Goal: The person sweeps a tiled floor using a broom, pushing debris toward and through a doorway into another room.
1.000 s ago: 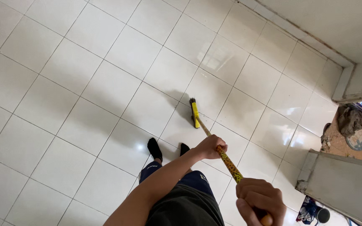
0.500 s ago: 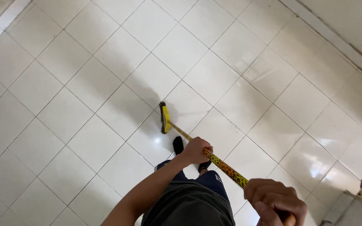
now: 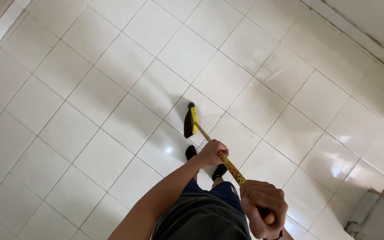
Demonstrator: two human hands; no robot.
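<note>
- The left hand (image 3: pixel 213 153) is wrapped around the broom handle (image 3: pixel 229 166) partway down its length, fingers curled shut on the shaft, the forearm running back toward 7 o'clock.
- The right hand (image 3: pixel 262 207) is clenched in a fist around the top end of the same handle, at about 5 o'clock from the left hand and nearer the camera; the orange rounded tip of the handle shows just below the fist.
- The handle is yellow with dark spots and slants from the right hand up toward 11 o'clock.
- The broom head (image 3: pixel 190 120) sits at the far end of the handle, at 11 o'clock from the left hand; it has a yellow block with dark bristles pointing toward 9 o'clock, and it rests on the tiled floor (image 3: pixel 90 89).
- The floor is made of pale square glossy tiles with thin dark joints; a soft shadow lies beside the broom head.
- 2 feet in black socks (image 3: pixel 191 152) stand on the tiles just under the left hand, with dark shorts (image 3: pixel 201 213) below them.
- A pale skirting strip (image 3: pixel 356 35) runs along the wall at 1 o'clock.
- A grey panel edge (image 3: pixel 374 213) stands at 4 o'clock, well apart from the broom.
</note>
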